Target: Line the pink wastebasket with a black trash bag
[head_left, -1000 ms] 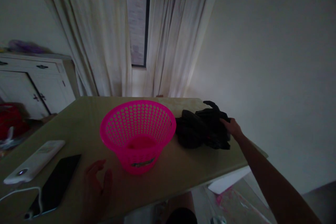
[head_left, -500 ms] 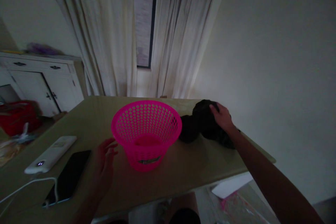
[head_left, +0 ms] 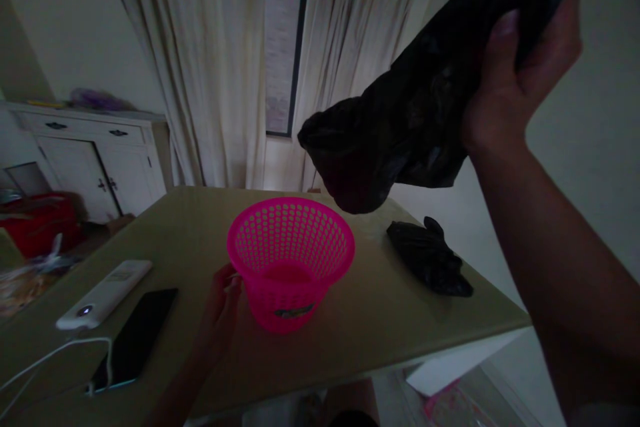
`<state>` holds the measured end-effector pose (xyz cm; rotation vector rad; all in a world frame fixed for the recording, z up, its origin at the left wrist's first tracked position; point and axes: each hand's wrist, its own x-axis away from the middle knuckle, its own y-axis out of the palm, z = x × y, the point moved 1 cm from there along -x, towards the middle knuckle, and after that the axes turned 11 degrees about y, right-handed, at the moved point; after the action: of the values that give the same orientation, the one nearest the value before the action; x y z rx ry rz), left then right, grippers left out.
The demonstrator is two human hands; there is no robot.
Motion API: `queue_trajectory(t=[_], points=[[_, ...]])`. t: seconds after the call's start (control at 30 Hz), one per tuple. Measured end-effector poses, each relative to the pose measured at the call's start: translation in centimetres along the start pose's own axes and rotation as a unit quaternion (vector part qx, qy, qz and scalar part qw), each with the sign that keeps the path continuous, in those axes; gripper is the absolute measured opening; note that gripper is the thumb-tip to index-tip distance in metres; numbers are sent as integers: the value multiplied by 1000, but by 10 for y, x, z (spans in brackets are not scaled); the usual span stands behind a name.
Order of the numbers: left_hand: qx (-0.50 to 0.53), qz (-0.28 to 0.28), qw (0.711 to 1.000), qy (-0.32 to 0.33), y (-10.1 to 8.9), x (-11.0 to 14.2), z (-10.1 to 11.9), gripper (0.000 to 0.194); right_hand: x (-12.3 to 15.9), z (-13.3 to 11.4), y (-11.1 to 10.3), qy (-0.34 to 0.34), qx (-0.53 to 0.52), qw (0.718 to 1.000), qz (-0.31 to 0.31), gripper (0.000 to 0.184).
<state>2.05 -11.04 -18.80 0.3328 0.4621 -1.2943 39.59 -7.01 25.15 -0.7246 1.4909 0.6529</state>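
Observation:
A bright pink perforated plastic basket (head_left: 287,307) stands upright on the table with its mouth up. My left hand (head_left: 223,300) is at its left side, bent fingers against the wall just below the rim; the fingertips are partly hidden. High on the right, my right hand (head_left: 520,73) grips a black plastic bag (head_left: 415,107) by its upper end, thumb across the film. The bag hangs slantwise, its rounded lower end above and behind the basket's right rim. A second black plastic bag (head_left: 430,260) lies crumpled on the table's right side.
On the left of the table (head_left: 380,333) are a white power bank (head_left: 105,293), a dark phone (head_left: 135,337) and a white cable (head_left: 65,347). Curtains (head_left: 215,80) hang behind; a white cabinet (head_left: 95,160) and red container (head_left: 43,223) stand far left.
My right hand has lifted one black bag from the table, up and toward me, leaving the other behind. My left hand has come against the basket, which sits slightly farther right.

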Motion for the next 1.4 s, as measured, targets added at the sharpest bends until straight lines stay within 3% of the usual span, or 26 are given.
queue_trajectory(t=[0.1, 0.27, 0.4, 0.53, 0.6, 0.67, 0.77, 0.83, 0.9, 0.97, 1.03, 1.1, 1.17, 1.27, 1.33, 1.4], points=[[-5, 5, 1000, 16, -1, -4, 4, 51, 7, 2, 9, -56, 28, 997, 49, 52], [-55, 67, 995, 56, -13, -29, 21, 56, 45, 5, 19, 5, 37, 999, 1, 48], [-110, 100, 978, 144, -23, -66, 60, 53, 69, 9, 17, 26, 68, 996, -56, 52], [-152, 56, 948, 273, -15, -103, 106, 52, 88, 9, 20, 34, 92, 988, -116, 66], [-176, -1, 930, 323, -5, -118, 121, 54, 98, 9, 25, 12, 81, 984, -157, 69], [-186, -98, 918, 337, 4, -128, 128, 53, 106, 10, 32, -11, 74, 977, -198, 71], [-191, -254, 899, 301, 13, -135, 131, 53, 117, 11, 40, -12, 74, 969, -236, 71], [-226, -299, 879, 294, 14, -135, 133, 51, 126, 5, 43, -26, 75, 955, -285, 68], [-266, -273, 871, 310, 10, -133, 137, 42, 142, -9, 44, -72, 71, 918, -384, 64], [-270, -220, 886, 305, 6, -131, 141, 38, 163, -28, 44, -159, 55, 861, -479, 55], [-232, -174, 922, 256, 3, -128, 144, 41, 184, -48, 42, -266, 36, 830, -489, 43], [-159, -143, 957, 194, 3, -125, 143, 48, 201, -63, 41, -322, 37, 837, -441, 41], [-86, -114, 979, 148, 5, -124, 141, 54, 211, -74, 43, -303, 49, 862, -404, 43], [-19, -89, 989, 115, 11, -124, 137, 63, 217, -87, 47, -243, 34, 890, -384, 37], [35, -75, 992, 92, 10, -123, 135, 74, 220, -96, 46, -248, 20, 893, -376, 37], [104, -53, 992, 48, 2, -116, 135, 71, 223, -100, 40, -264, 26, 889, -372, 40]])
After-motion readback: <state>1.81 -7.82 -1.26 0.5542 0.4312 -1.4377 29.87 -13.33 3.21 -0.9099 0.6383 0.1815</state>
